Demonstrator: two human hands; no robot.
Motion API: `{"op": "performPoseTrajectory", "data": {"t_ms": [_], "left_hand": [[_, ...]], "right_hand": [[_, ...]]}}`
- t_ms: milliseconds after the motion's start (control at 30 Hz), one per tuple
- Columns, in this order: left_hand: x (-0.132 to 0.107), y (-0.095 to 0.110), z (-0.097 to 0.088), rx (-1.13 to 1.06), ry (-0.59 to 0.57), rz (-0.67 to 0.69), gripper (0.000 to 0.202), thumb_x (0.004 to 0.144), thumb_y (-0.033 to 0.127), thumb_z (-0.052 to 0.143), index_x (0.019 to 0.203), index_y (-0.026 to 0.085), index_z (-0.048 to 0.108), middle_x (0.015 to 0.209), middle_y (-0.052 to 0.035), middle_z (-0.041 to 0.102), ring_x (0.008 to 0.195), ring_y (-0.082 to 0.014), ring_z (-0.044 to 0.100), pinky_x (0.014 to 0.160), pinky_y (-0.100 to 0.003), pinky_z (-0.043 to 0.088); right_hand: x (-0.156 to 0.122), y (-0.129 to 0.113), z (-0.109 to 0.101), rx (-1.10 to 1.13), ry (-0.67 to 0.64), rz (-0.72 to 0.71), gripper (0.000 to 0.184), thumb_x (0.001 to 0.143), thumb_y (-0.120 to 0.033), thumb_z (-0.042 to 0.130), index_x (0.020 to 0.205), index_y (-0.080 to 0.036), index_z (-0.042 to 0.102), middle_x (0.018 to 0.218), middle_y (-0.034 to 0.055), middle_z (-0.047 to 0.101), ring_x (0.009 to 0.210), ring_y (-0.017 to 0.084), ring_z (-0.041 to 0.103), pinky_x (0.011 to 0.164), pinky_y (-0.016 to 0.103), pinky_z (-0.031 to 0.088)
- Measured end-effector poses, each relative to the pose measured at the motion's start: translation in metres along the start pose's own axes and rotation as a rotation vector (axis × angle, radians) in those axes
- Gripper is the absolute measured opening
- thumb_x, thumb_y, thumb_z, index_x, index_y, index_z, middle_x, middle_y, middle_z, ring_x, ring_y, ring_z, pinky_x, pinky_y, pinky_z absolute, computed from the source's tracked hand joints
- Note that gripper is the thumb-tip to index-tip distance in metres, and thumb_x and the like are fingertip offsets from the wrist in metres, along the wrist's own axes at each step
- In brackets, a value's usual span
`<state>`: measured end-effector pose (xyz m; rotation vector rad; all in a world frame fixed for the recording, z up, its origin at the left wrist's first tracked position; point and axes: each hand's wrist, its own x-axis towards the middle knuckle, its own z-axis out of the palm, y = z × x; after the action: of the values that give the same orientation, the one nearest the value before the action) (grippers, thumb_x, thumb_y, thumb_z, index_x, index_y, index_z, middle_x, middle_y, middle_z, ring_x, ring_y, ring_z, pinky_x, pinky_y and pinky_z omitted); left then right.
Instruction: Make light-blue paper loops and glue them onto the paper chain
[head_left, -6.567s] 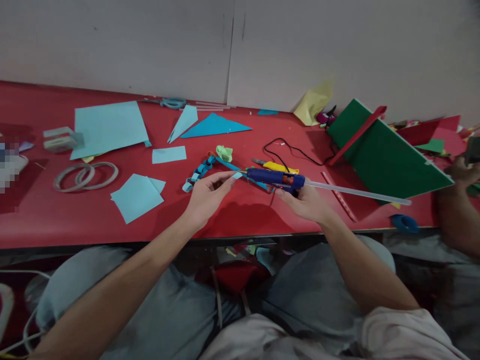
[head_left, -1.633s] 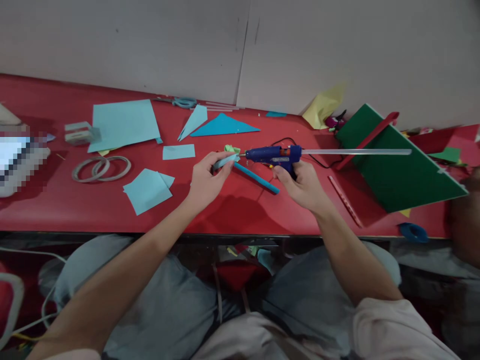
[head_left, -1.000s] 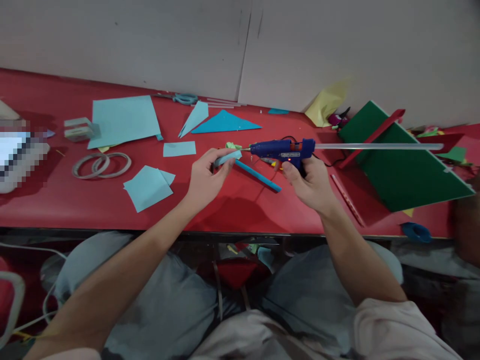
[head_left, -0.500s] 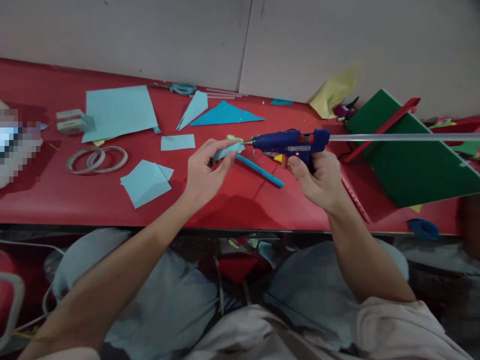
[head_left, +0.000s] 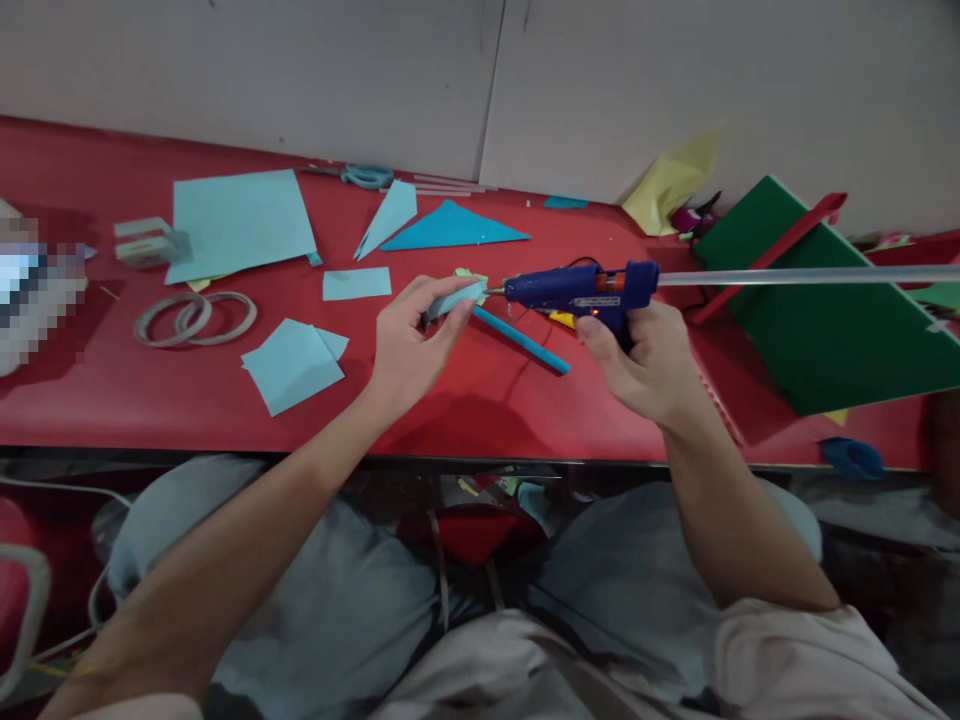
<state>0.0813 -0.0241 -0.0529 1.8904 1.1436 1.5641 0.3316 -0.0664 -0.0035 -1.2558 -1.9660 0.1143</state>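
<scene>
My right hand [head_left: 645, 365] grips a blue glue gun [head_left: 581, 290] held level above the red table [head_left: 495, 400]. A long clear glue stick [head_left: 802, 275] juts out of its back toward the right. The gun's nozzle touches a light blue paper strip [head_left: 454, 298], which my left hand [head_left: 409, 340] pinches between thumb and fingers. A darker blue paper strip [head_left: 521, 340] lies on the table just under the gun. A small green paper piece [head_left: 469, 275] peeks out behind the strip.
Light blue paper sheets [head_left: 240, 220] and scraps [head_left: 289, 365] lie at the left, with tape rolls [head_left: 195, 318] and scissors [head_left: 364, 177] at the back. A green board [head_left: 817, 320] rests at the right. A blue triangle [head_left: 450, 228] lies near the wall.
Over the last second the glue gun has shifted a little to the right, and its nozzle stays at the strip in my left hand. The view has drifted slightly.
</scene>
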Motion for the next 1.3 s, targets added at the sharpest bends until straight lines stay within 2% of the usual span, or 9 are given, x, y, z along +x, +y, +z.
{"op": "performPoseTrajectory", "data": {"t_ms": [133, 433, 600, 733, 900, 1033, 1300], "left_hand": [[0.0, 0.0011, 0.0, -0.004, 0.009, 0.014, 0.043, 0.099, 0.062, 0.065, 0.113, 0.025, 0.082, 0.091, -0.0053, 0.073, 0.074, -0.0162, 0.06, 0.066, -0.03, 0.049], [-0.0003, -0.0004, -0.0012, -0.006, -0.026, -0.005, 0.04, 0.099, 0.06, 0.066, 0.114, 0.026, 0.081, 0.09, -0.0047, 0.071, 0.074, -0.0166, 0.059, 0.065, -0.031, 0.047], [0.0002, -0.0005, -0.0015, 0.003, -0.001, 0.009, 0.038, 0.1, 0.058, 0.067, 0.114, 0.026, 0.081, 0.092, -0.0049, 0.073, 0.075, -0.0165, 0.06, 0.066, -0.03, 0.048], [0.0004, -0.0017, -0.001, -0.009, 0.014, 0.007, 0.041, 0.099, 0.061, 0.066, 0.114, 0.026, 0.081, 0.096, -0.0055, 0.075, 0.077, -0.0166, 0.061, 0.069, -0.03, 0.05], [-0.0001, 0.0, -0.0012, -0.002, -0.012, 0.016, 0.04, 0.099, 0.062, 0.066, 0.112, 0.027, 0.082, 0.089, -0.0044, 0.072, 0.073, -0.0168, 0.06, 0.066, -0.031, 0.047], [-0.0008, 0.0019, -0.0014, 0.011, -0.027, 0.009, 0.041, 0.1, 0.061, 0.065, 0.114, 0.026, 0.082, 0.09, -0.0049, 0.073, 0.074, -0.0168, 0.06, 0.066, -0.03, 0.047], [0.0005, -0.0034, 0.0, 0.007, 0.029, 0.06, 0.039, 0.101, 0.057, 0.067, 0.114, 0.024, 0.082, 0.092, -0.0051, 0.074, 0.073, -0.0148, 0.06, 0.065, -0.028, 0.046]], "right_hand": [[0.0018, -0.0032, -0.0016, -0.011, 0.001, -0.01, 0.047, 0.1, -0.06, 0.056, 0.07, -0.025, 0.047, 0.052, -0.0034, 0.043, 0.046, 0.012, 0.036, 0.05, 0.033, 0.027], [0.0007, -0.0017, -0.0012, -0.014, 0.016, 0.012, 0.051, 0.1, -0.066, 0.055, 0.069, -0.025, 0.049, 0.053, -0.002, 0.045, 0.048, 0.013, 0.039, 0.051, 0.033, 0.028], [0.0011, -0.003, -0.0021, -0.01, -0.002, -0.007, 0.049, 0.1, -0.061, 0.057, 0.068, -0.025, 0.047, 0.052, -0.0029, 0.041, 0.047, 0.013, 0.036, 0.051, 0.033, 0.027], [0.0012, -0.0042, -0.0024, -0.01, -0.009, 0.001, 0.047, 0.099, -0.062, 0.057, 0.071, -0.024, 0.051, 0.053, -0.0024, 0.043, 0.048, 0.013, 0.037, 0.051, 0.033, 0.029], [0.0004, -0.0041, -0.0024, -0.009, 0.002, 0.022, 0.047, 0.099, -0.063, 0.056, 0.072, -0.025, 0.053, 0.054, -0.0018, 0.044, 0.049, 0.014, 0.036, 0.051, 0.033, 0.029], [-0.0005, -0.0026, -0.0021, -0.009, 0.019, 0.005, 0.046, 0.099, -0.06, 0.058, 0.071, -0.024, 0.052, 0.054, -0.002, 0.044, 0.049, 0.013, 0.036, 0.051, 0.032, 0.029], [-0.003, 0.0045, 0.0009, 0.008, 0.048, -0.066, 0.044, 0.101, -0.057, 0.059, 0.074, -0.023, 0.06, 0.055, -0.0019, 0.049, 0.049, 0.014, 0.043, 0.05, 0.031, 0.032]]}}
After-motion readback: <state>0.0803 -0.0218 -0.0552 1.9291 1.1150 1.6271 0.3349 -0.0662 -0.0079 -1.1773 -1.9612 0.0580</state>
